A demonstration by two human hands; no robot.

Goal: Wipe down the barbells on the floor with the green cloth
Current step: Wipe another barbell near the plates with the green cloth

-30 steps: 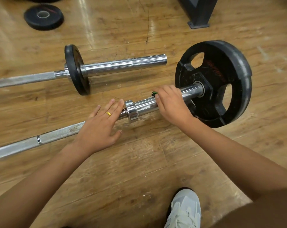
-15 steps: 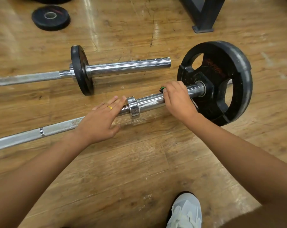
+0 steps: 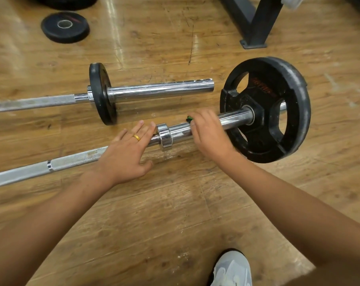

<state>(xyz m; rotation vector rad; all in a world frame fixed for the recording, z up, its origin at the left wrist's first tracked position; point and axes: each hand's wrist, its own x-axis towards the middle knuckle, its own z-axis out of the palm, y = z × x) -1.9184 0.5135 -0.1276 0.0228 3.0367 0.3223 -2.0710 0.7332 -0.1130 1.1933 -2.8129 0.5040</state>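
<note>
The right hand (image 3: 211, 134) curls over the near barbell's sleeve (image 3: 232, 120) beside the big plate (image 3: 278, 112), clutching the mostly hidden green cloth (image 3: 189, 119); the left hand (image 3: 125, 153) rests flat, fingers straight, on the shaft.

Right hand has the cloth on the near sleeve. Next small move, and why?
Probably slide the right hand and green cloth along the sleeve toward the big plate: bare chrome shows there, and the left hand rests on the bar.
</note>
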